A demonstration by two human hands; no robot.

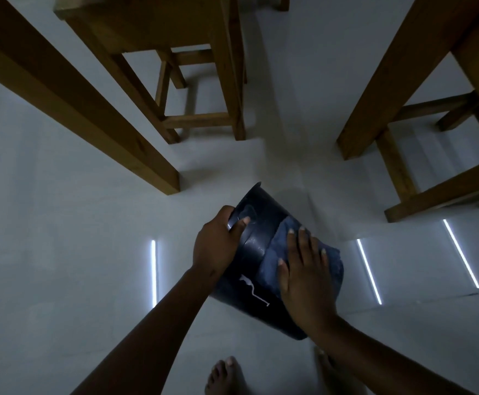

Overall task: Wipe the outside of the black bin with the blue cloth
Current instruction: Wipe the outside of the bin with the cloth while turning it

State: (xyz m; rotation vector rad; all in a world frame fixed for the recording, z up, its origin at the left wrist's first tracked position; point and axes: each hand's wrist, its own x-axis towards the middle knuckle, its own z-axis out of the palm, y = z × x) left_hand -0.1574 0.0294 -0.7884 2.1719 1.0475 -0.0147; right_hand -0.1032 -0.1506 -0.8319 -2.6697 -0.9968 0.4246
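The black bin (pixel 257 246) is held tilted above the pale floor, its base pointing away from me and a white mark on its side facing up. My left hand (pixel 218 243) grips the bin's far left edge, thumb on top. My right hand (pixel 303 269) lies flat with fingers spread on the blue cloth (pixel 278 246), pressing it against the bin's upper right side. The cloth is folded and covers much of that side.
A wooden table leg (pixel 90 109) slants down on the left. A wooden stool (pixel 198 81) stands behind, and another wooden frame (pixel 403 109) on the right. My bare feet (pixel 227 374) are on the floor below the bin. Light strips reflect on the floor.
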